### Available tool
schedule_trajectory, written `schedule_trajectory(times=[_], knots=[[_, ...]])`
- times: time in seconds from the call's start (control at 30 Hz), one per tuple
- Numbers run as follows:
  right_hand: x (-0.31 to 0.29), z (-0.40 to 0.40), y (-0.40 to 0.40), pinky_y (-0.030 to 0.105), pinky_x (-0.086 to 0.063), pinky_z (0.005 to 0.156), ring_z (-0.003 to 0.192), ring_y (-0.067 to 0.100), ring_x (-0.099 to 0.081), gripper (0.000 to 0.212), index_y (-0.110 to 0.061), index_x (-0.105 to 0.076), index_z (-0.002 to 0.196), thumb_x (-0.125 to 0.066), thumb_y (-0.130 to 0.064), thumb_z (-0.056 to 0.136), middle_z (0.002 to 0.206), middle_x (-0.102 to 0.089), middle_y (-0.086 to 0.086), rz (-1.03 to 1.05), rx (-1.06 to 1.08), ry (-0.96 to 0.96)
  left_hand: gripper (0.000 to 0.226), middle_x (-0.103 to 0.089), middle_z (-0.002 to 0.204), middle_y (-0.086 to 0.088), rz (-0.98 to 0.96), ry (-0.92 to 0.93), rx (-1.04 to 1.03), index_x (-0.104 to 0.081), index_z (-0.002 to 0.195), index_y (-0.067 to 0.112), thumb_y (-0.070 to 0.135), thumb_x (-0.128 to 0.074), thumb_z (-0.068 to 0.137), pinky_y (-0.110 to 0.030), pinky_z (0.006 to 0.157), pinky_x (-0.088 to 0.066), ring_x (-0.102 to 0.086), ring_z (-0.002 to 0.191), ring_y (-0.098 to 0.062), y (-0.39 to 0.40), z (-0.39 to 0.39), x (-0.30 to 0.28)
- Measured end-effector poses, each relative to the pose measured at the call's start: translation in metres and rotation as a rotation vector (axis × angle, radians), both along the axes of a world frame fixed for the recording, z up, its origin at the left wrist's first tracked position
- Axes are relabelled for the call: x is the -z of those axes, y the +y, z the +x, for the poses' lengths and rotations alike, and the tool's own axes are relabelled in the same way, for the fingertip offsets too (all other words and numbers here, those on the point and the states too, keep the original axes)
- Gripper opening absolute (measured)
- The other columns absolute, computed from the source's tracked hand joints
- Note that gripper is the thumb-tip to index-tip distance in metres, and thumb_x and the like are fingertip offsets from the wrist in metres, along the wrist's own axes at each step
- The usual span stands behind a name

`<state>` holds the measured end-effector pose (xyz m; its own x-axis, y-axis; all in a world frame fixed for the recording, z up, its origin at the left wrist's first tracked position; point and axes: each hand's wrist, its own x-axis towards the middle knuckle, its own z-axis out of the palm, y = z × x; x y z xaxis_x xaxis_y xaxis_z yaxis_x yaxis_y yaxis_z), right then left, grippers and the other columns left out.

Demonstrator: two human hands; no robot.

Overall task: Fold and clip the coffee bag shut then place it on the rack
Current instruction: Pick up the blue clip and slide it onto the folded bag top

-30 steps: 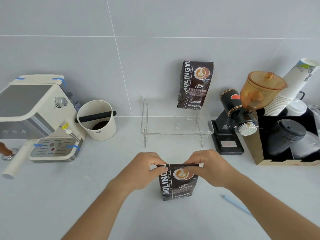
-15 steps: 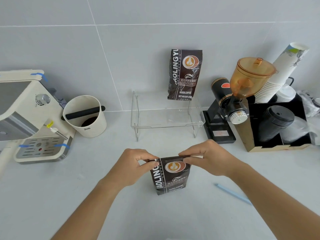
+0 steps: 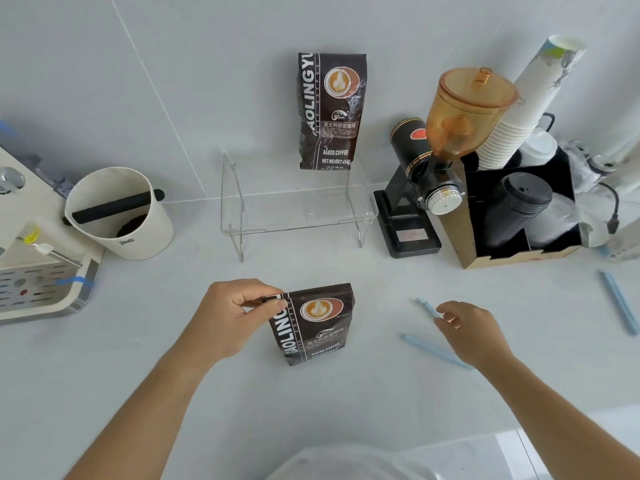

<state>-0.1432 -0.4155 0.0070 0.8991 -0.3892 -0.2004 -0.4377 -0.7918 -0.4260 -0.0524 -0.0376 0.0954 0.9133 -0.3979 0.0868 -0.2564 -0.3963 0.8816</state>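
A dark brown coffee bag (image 3: 317, 327) stands on the white counter with its top folded down. My left hand (image 3: 235, 317) pinches the folded top at its left corner. My right hand (image 3: 469, 329) is off the bag, to its right, with fingertips touching the end of a light blue bag clip (image 3: 426, 307) that lies on the counter; whether the fingers grip it is unclear. The clear acrylic rack (image 3: 298, 223) stands behind the bag, against the wall, and a second, taller coffee bag (image 3: 330, 110) rests on its back right part.
A white knock box (image 3: 119, 214) and an espresso machine (image 3: 38, 271) stand at the left. A black grinder (image 3: 429, 174) and a cup organiser (image 3: 519, 216) stand at the right. Two more blue clips lie on the counter: a long blue clip (image 3: 436, 351) and a far blue clip (image 3: 620, 303).
My right hand has let go of the bag's folded top and moved right to the blue clip. My left hand still holds the fold. The camera has tilted down and closer.
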Motion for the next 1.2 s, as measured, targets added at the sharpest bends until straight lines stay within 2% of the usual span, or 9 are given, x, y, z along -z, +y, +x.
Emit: schedule_trajectory(times=[0.1, 0.23, 0.33, 0.47, 0.67, 0.8, 0.97, 1.1, 1.2], knots=[[0.018, -0.018, -0.017, 0.03, -0.046, 0.071, 0.083, 0.021, -0.06, 0.024, -0.016, -0.068, 0.111, -0.065, -0.022, 0.088, 0.097, -0.068, 0.002, -0.046, 0.114, 0.027, 0.027, -0.075, 0.078, 0.012, -0.007, 0.009, -0.011, -0.076, 0.077, 0.029, 0.001, -0.075, 0.08, -0.006, 0.064, -0.046, -0.068, 0.068, -0.004, -0.001, -0.001, -0.001], [0.029, -0.027, -0.027, 0.031, -0.048, 0.074, 0.093, 0.025, -0.062, 0.028, -0.017, -0.066, 0.115, -0.061, -0.024, 0.089, 0.103, -0.069, 0.005, -0.075, 0.147, 0.134, 0.03, -0.075, 0.079, 0.017, -0.007, -0.003, -0.006, -0.076, 0.079, 0.03, 0.0, -0.075, 0.08, -0.005, 0.067, -0.047, -0.069, 0.071, -0.003, -0.003, -0.001, -0.002], [0.033, -0.028, -0.027, 0.032, -0.049, 0.071, 0.089, 0.027, -0.061, 0.023, -0.019, -0.069, 0.108, -0.057, -0.021, 0.088, 0.098, -0.071, 0.004, -0.091, 0.152, 0.214, 0.028, -0.076, 0.081, 0.015, -0.001, 0.001, -0.015, -0.077, 0.081, 0.027, 0.0, -0.075, 0.079, -0.006, 0.068, -0.048, -0.07, 0.072, -0.003, -0.004, -0.001, -0.002], [0.033, -0.027, -0.025, 0.03, -0.043, 0.057, 0.072, 0.027, -0.055, 0.02, -0.018, -0.071, 0.091, -0.051, -0.016, 0.086, 0.078, -0.065, 0.004, -0.126, 0.134, 0.253, 0.027, -0.077, 0.085, 0.01, -0.008, 0.012, -0.03, -0.078, 0.084, 0.025, -0.001, -0.075, 0.079, -0.007, 0.069, -0.049, -0.071, 0.073, -0.005, -0.002, -0.001, 0.0], [0.025, -0.025, -0.02, 0.028, -0.037, 0.051, 0.067, 0.026, -0.055, 0.017, -0.019, -0.07, 0.085, -0.054, -0.015, 0.087, 0.072, -0.064, 0.003, -0.06, 0.134, 0.181, 0.03, -0.077, 0.084, 0.01, -0.02, 0.025, -0.025, -0.078, 0.085, 0.032, 0.002, -0.074, 0.081, -0.008, 0.069, -0.05, -0.071, 0.075, -0.006, 0.0, -0.003, 0.0], [0.012, -0.014, -0.013, 0.032, -0.047, 0.056, 0.067, 0.026, -0.057, 0.017, -0.021, -0.066, 0.074, -0.056, -0.015, 0.087, 0.069, -0.066, 0.003, -0.006, 0.114, 0.126, 0.032, -0.077, 0.084, 0.009, -0.024, 0.029, -0.03, -0.079, 0.085, 0.032, 0.001, -0.074, 0.08, -0.008, 0.069, -0.05, -0.071, 0.074, -0.007, 0.001, -0.002, 0.0], [-0.011, 0.002, 0.0, 0.032, -0.052, 0.06, 0.069, 0.023, -0.061, 0.014, -0.02, -0.071, 0.079, -0.06, -0.015, 0.086, 0.071, -0.068, -0.002, 0.103, 0.102, 0.018, 0.026, -0.077, 0.083, 0.004, -0.041, 0.043, -0.051, -0.079, 0.086, 0.025, 0.0, -0.074, 0.08, -0.013, 0.067, -0.051, -0.071, 0.073, -0.012, 0.001, 0.003, 0.002], [-0.034, 0.014, 0.012, 0.028, -0.045, 0.051, 0.062, 0.018, -0.056, 0.018, -0.023, -0.068, 0.072, -0.061, -0.014, 0.086, 0.065, -0.065, -0.003, 0.141, 0.038, -0.038, 0.023, -0.078, 0.084, 0.0, -0.053, 0.069, -0.062, -0.08, 0.087, 0.023, 0.002, -0.074, 0.08, -0.024, 0.07, -0.056, -0.072, 0.076, -0.016, 0.002, 0.004, 0.004], [-0.055, 0.022, 0.023, 0.029, -0.046, 0.052, 0.065, 0.018, -0.058, 0.019, -0.025, -0.067, 0.07, -0.062, -0.015, 0.085, 0.066, -0.066, -0.002, 0.144, -0.015, -0.082, 0.026, -0.078, 0.083, 0.003, -0.05, 0.072, -0.067, -0.08, 0.086, 0.027, 0.002, -0.075, 0.08, -0.021, 0.068, -0.055, -0.072, 0.074, -0.013, 0.001, 0.006, 0.003]])
